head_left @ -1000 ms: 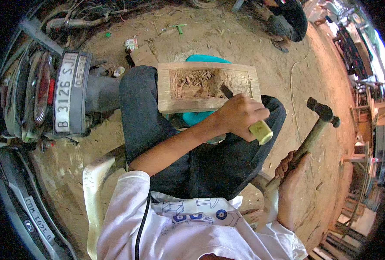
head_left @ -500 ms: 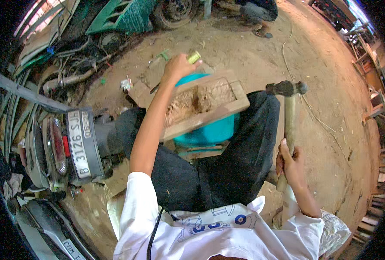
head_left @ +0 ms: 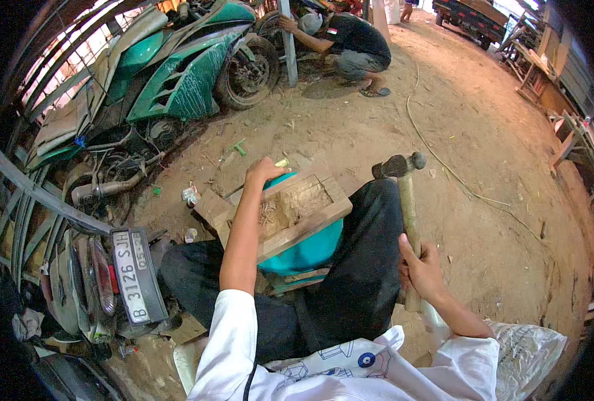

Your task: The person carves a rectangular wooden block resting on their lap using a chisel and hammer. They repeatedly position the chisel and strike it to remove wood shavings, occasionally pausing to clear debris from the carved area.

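Note:
On a round turquoise support (head_left: 310, 250) between my knees lies a wooden block (head_left: 290, 234) with a hollowed recess full of pale wood chips (head_left: 300, 202). My left hand (head_left: 263, 171) is closed at the block's far left edge, around a chisel whose yellow-green handle end (head_left: 281, 163) shows beside my fingers. Most of the chisel is hidden by that hand and forearm. To the right of the block, my right hand (head_left: 422, 269) grips the wooden handle of a hammer (head_left: 409, 207). Its dark metal head points up and stands clear of the block.
A motorcycle's rear with a number plate (head_left: 138, 275) stands close on my left; a green motorcycle (head_left: 183, 80) is beyond it. A person (head_left: 353, 47) crouches at the far side. A thin cable (head_left: 444, 164) crosses the dirt floor, and a white sack (head_left: 527, 357) lies near my right elbow.
My view has tilted up, showing more of the far ground and the crouching person. My left hand with the chisel has come closer to the block's edge. The hammer stays raised in my right hand.

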The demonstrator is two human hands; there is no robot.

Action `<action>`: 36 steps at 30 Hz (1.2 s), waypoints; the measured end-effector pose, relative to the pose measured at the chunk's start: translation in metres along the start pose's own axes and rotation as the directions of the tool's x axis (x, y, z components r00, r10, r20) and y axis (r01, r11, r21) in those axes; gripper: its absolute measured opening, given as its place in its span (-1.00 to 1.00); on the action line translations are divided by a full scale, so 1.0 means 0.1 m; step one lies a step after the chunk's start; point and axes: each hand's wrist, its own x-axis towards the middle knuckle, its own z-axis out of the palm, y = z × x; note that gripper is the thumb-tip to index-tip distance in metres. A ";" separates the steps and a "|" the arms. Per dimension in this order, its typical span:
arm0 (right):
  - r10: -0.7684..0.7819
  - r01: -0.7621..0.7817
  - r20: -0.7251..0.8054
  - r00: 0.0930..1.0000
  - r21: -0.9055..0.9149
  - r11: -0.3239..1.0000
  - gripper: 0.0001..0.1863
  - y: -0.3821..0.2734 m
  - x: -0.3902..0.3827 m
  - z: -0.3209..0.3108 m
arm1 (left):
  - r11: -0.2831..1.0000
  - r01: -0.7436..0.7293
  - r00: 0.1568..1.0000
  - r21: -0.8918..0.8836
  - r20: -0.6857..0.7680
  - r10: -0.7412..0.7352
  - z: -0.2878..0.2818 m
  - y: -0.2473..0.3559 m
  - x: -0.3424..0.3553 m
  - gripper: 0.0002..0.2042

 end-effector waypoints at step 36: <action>0.197 -0.169 0.119 0.973 -0.209 0.963 -0.55 0.04 0.04 0.01 | 0.914 -0.378 0.776 -0.151 -0.590 0.224 -0.01 -0.19 -0.36 -0.45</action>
